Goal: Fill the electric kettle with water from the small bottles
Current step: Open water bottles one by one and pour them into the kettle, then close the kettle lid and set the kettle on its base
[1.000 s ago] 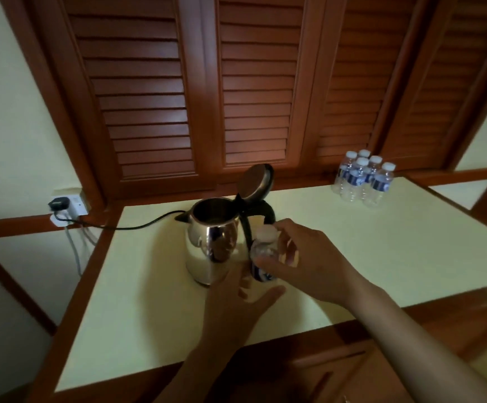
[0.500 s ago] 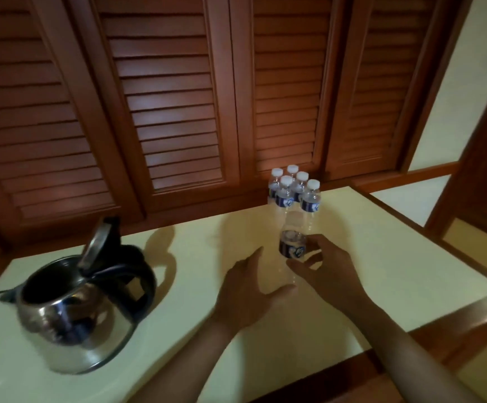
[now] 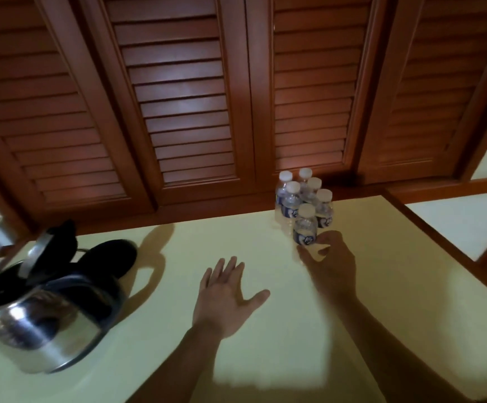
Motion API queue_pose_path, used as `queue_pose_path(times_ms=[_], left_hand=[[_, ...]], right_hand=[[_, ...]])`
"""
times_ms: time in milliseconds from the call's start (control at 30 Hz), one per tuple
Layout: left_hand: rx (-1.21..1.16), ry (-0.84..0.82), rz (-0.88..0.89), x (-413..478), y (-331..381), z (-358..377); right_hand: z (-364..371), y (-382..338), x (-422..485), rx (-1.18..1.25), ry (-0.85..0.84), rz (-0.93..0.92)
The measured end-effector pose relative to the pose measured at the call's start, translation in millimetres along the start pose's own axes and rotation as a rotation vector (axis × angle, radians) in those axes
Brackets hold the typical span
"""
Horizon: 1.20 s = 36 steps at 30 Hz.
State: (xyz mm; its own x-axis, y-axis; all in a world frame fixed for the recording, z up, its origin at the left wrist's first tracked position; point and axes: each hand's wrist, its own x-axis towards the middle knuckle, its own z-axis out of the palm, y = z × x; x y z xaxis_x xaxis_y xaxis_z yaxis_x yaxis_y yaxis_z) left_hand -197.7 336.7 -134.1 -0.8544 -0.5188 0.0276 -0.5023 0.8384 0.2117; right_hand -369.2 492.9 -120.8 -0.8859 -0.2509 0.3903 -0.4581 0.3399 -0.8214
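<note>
At right of centre, the bottle (image 3: 305, 228) held by the kettle (image 3: 41, 312) a second ago is now set on the worktop (image 3: 265, 344) beside the other bottles (image 3: 300, 196), its base gripped by the right hand (image 3: 329, 260). The left hand (image 3: 225, 292) is spread wide, empty; another bottle is likely wanted for the kettle at lower left.

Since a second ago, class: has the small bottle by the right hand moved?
Yes. The small bottle has gone from beside the kettle rightward to the bottle group, at the right hand.
</note>
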Motion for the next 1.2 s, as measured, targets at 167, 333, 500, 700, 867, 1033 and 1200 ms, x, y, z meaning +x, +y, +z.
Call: queue_pose_path(times_ms=[167,333,500,700,867,1033,1200], left_hand=[[-0.015,0.006,-0.019,-1.2,1.4,-2.6],[-0.010,0.007,-0.027,0.3,2.1,-3.2],[-0.018,0.012,-0.027,0.7,3.2,-4.3],[-0.037,0.019,-0.028,0.2,4.0,-5.7],[-0.062,0.034,-0.025,-0.1,4.7,-6.6],[-0.099,0.079,-0.007,-1.6,4.3,-7.2],[-0.279,0.342,0.055,-29.2,-1.8,-8.9]], right_hand=[[20.3,6.6,11.1,0.019,0.060,0.047],[33.4,21.0,19.9,-0.048,0.084,-0.002],[34.8,24.4,24.5,-0.085,0.112,-0.079],[32.6,22.8,21.3,-0.070,0.138,-0.127],[27.5,24.2,10.4,-0.019,0.149,-0.132],[22.2,11.5,-12.9,0.021,0.096,-0.220],[20.6,-16.9,-38.0,0.110,-0.086,-0.213]])
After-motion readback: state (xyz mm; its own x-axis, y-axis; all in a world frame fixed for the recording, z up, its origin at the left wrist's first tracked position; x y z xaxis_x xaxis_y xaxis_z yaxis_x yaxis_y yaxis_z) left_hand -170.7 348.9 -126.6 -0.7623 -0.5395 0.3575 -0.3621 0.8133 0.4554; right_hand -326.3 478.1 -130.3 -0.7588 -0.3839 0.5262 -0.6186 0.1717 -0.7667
